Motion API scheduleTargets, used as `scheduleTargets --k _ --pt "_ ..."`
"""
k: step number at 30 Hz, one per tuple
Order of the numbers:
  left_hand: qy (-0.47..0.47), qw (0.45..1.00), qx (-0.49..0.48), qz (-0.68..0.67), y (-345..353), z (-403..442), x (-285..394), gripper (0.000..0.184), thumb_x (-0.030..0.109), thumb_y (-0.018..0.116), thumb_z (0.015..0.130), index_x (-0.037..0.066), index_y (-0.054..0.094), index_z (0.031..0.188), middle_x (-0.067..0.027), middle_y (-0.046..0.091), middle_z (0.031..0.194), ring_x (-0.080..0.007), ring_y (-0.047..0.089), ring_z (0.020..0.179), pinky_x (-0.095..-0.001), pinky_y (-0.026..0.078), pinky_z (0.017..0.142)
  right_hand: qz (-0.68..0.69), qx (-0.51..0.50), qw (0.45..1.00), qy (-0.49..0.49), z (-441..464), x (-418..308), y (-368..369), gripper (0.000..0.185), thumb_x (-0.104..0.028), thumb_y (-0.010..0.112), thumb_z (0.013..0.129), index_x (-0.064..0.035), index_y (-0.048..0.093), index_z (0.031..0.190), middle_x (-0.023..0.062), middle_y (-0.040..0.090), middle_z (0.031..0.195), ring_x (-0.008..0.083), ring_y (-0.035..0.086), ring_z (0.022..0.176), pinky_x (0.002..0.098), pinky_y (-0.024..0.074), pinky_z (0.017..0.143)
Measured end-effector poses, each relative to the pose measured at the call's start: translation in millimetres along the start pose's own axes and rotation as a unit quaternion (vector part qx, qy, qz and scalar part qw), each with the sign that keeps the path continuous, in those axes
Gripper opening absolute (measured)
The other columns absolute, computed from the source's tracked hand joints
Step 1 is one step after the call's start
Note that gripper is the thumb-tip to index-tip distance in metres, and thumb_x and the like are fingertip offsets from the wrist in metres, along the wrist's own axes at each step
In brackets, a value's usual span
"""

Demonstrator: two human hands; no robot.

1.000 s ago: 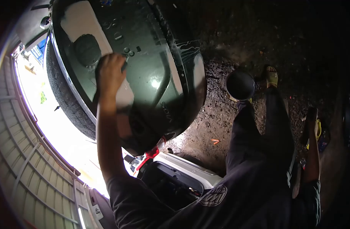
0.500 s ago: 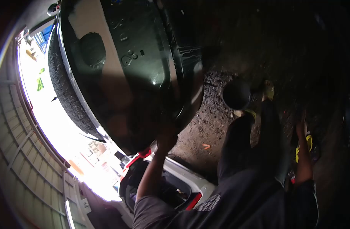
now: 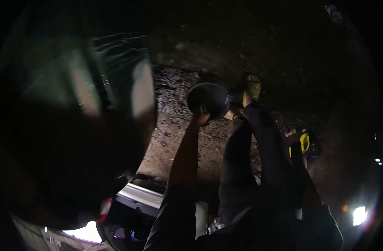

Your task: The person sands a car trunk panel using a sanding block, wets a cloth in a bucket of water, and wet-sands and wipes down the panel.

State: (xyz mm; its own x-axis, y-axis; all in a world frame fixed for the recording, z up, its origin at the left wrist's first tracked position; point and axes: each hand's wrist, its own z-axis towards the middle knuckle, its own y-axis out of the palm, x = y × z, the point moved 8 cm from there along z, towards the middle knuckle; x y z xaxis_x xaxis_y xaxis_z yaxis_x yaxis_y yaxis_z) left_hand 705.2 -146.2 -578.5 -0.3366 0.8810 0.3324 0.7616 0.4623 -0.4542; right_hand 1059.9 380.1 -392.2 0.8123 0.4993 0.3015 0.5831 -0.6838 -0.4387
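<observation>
My left hand (image 3: pixel 201 116) is at the near rim of a round dark bucket (image 3: pixel 214 97), its fingers curled at the edge. Whatever those fingers hold is too dark to make out. The bucket stands on the ground by my feet. On the right, my right hand (image 3: pixel 297 151) hangs low in shadow near a yellow object (image 3: pixel 305 142), and its fingers cannot be made out. A dark green car panel with pale patches (image 3: pixel 85 90) fills the left side, blurred.
Gravelly wet ground (image 3: pixel 174 138) lies between the panel and my legs. A yellow shoe (image 3: pixel 251 88) is beside the bucket. The car's light sill (image 3: pixel 143 195) and red lamp (image 3: pixel 104 209) are at the lower left. A bright light (image 3: pixel 359 216) shines at the lower right.
My left hand has come away from the car panel and across to the bucket. The view has turned right, so the panel now sits further left and looks darker.
</observation>
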Motion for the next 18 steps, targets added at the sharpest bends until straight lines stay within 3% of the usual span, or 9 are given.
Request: scheduleTargets --k 2,3,6,9,12,13,16,18 --pt "-0.048 0.997 -0.033 0.057 36 50 -25 0.063 0.032 0.072 0.084 0.006 0.058 0.14 -0.0276 0.065 0.127 -0.042 0.064 0.118 -0.0497 0.051 0.101 -0.004 -0.004 1.0 0.024 -3 -2 18 0.074 -0.046 0.056 0.095 -0.0176 0.024 0.155 0.0248 0.063 0.132 0.0464 0.062 0.117 0.054 0.0507 0.095" --pt "-0.101 0.982 -0.149 0.051 61 72 -38 0.066 0.041 0.07 0.086 0.007 0.057 0.141 -0.0276 0.065 0.127 -0.0411 0.065 0.118 -0.05 0.052 0.102 -0.005 -0.004 0.999 0.034 -3 -1 24 0.073 -0.046 0.056 0.095 -0.0173 0.025 0.155 0.0248 0.063 0.132 0.0463 0.063 0.117 0.054 0.0507 0.095" --pt "0.103 0.953 -0.017 0.286 144 140 -75 0.044 0.036 0.063 0.091 0.008 0.07 0.125 -0.0218 0.069 0.123 -0.0364 0.069 0.11 -0.0484 0.055 0.095 -0.006 -0.002 0.998 0.057 0 -1 40 0.073 -0.048 0.056 0.094 -0.0163 0.028 0.153 0.0247 0.064 0.131 0.0461 0.063 0.116 0.0541 0.0509 0.094" --pt "-0.047 0.968 -0.096 0.227 182 171 -74 0.041 0.037 0.055 0.095 0.011 0.072 0.121 -0.0187 0.071 0.12 -0.0354 0.07 0.11 -0.05 0.056 0.094 -0.007 -0.003 0.998 0.069 6 4 52 0.072 -0.049 0.057 0.094 -0.0154 0.031 0.152 0.0246 0.064 0.13 0.046 0.063 0.116 0.0541 0.051 0.094" --pt "-0.049 0.983 -0.105 0.139 186 154 -59 0.039 0.044 0.064 0.091 0.015 0.075 0.115 -0.0156 0.073 0.118 -0.0345 0.069 0.113 -0.048 0.057 0.095 -0.007 -0.009 0.997 0.076 2 12 57 0.072 -0.05 0.057 0.093 -0.0144 0.033 0.151 0.0245 0.065 0.129 0.0458 0.064 0.115 0.0542 0.0512 0.093" --pt "-0.078 0.98 -0.112 0.144 170 133 -46 0.038 0.041 0.066 0.089 0.014 0.074 0.115 -0.0155 0.073 0.118 -0.0366 0.069 0.111 -0.0489 0.056 0.096 -0.008 -0.01 0.997 0.073 1 11 56 0.072 -0.051 0.057 0.093 -0.0141 0.034 0.15 0.0245 0.065 0.128 0.0457 0.064 0.115 0.0542 0.0512 0.093" --pt "-0.083 0.994 0.048 0.043 126 92 -42 0.037 0.039 0.07 0.087 0.014 0.074 0.114 -0.0164 0.073 0.117 -0.0378 0.069 0.108 -0.049 0.055 0.095 -0.007 0.003 0.998 0.055 -2 1 37 0.071 -0.052 0.057 0.093 -0.0131 0.037 0.149 0.0244 0.066 0.127 0.0455 0.064 0.115 0.0542 0.0514 0.093" --pt "-0.086 0.995 0.027 -0.037 71 39 -15 0.032 0.036 0.07 0.087 0.015 0.074 0.111 -0.0174 0.073 0.114 -0.0373 0.069 0.108 -0.0481 0.053 0.093 -0.011 0.012 0.999 0.043 -13 -1 15 0.071 -0.053 0.058 0.092 -0.0124 0.039 0.148 0.0244 0.066 0.127 0.0454 0.064 0.114 0.0543 0.0515 0.092"
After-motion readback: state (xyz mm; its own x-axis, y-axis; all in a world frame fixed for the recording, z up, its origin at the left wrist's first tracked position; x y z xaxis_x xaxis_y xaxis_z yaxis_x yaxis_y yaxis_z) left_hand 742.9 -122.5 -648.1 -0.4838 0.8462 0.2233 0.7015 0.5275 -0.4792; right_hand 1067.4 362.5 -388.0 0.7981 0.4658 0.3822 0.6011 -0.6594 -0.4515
